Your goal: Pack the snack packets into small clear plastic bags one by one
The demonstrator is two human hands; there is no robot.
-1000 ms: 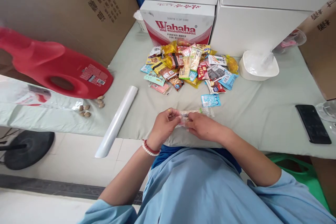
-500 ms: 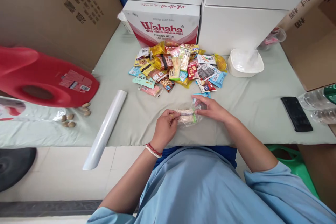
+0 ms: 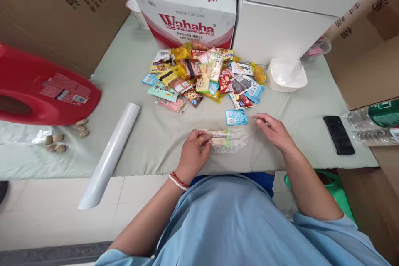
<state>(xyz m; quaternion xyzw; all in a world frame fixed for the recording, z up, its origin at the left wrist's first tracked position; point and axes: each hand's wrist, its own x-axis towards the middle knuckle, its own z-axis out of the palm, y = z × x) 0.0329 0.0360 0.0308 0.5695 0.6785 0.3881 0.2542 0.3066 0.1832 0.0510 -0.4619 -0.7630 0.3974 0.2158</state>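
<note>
- One piece of clear plastic wrapping (image 3: 238, 143) lies on the counter (image 3: 174, 133) near its front edge, around pale, green-ended snack bars (image 3: 221, 141); their exact count cannot be told.
- The left hand (image 3: 193, 148) pinches the wrapping's left end between thumb and fingers, covering part of the bars.
- The right hand (image 3: 277, 134) hangs to the right, apart from the wrapping, thumb and fingers loosely parted and nothing visible between them.
- A blue packet (image 3: 236, 117) lies just beyond the wrapping, near the right hand's fingertips.
- Farther back, a heap of mixed snack packets (image 3: 204, 77) spreads before the Wahaha water box (image 3: 188, 25), whose contents are hidden.
- Right of the heap, a white tub (image 3: 286, 84) holds crumpled clear plastic (image 3: 288, 70) rising above its rim.
- Behind the tub, a clear cup (image 3: 322, 45) has something pink inside, too small to tell.
- At left stands a tilted red jug (image 3: 52, 87), its contents unseen; brown nuts (image 3: 59, 137) lie near its base.
- A white roll (image 3: 110, 156) projects past the counter's front edge.
- At far right, two clear bottles (image 3: 361, 117) lie on their sides beside a black phone (image 3: 338, 135).
</note>
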